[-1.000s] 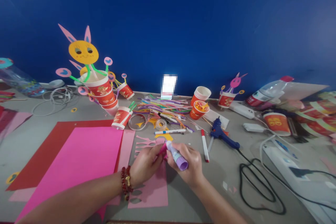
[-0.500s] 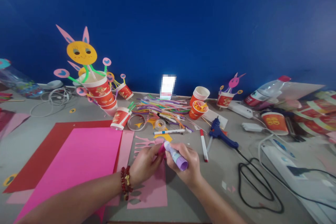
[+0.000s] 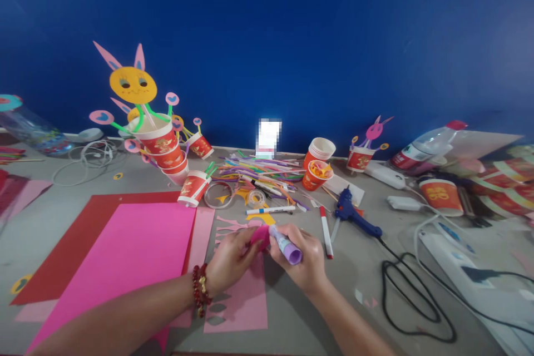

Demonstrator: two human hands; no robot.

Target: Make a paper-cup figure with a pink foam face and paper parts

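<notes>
Between the fingers of my left hand (image 3: pixel 233 256) is a small magenta paper piece (image 3: pixel 260 235). My right hand (image 3: pixel 303 258) is wrapped round a purple glue stick (image 3: pixel 286 246), whose white upper end meets the right edge of that piece. Both hands are over a light pink sheet (image 3: pixel 246 303) with leaf-shaped cut-outs along its left side. Thin pink cut strips (image 3: pixel 229 223) lie just beyond my left hand.
Large magenta paper (image 3: pixel 137 256) lies on red paper at left. Decorated cups (image 3: pixel 158 142) stand behind it. Pipe cleaners (image 3: pixel 258 169) and a marker (image 3: pixel 270 210) lie ahead; a red-capped marker (image 3: pixel 326 232), blue glue gun (image 3: pixel 354 214) and cables are at right.
My right hand has shifted slightly right with the glue stick. More of the magenta piece now shows between my hands. The whole view has moved a little.
</notes>
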